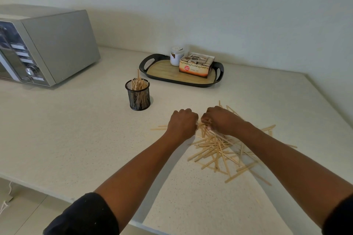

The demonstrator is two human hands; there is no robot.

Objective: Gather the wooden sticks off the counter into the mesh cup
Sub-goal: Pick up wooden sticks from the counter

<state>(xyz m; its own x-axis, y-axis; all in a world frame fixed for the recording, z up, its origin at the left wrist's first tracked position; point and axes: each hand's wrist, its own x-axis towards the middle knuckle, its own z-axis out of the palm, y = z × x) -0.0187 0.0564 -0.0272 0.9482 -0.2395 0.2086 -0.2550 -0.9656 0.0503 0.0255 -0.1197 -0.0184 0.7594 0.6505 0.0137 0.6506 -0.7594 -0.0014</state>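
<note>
A loose heap of pale wooden sticks (219, 150) lies scattered on the cream counter, right of centre. My left hand (182, 123) and my right hand (221, 120) sit knuckles-up at the heap's far edge, almost touching each other, fingers curled down onto sticks. A few stick ends poke out between the two hands and to the left of my left hand. What each palm holds is hidden. The black mesh cup (138, 95) stands upright a short way to the far left of my hands, packed with several sticks standing on end.
A silver microwave (44, 47) occupies the far left of the counter. A black-rimmed tray (164, 72) near the wall carries a white jar (176, 56) and a tea box (196, 66). The counter's front edge (38, 187) runs diagonally at lower left.
</note>
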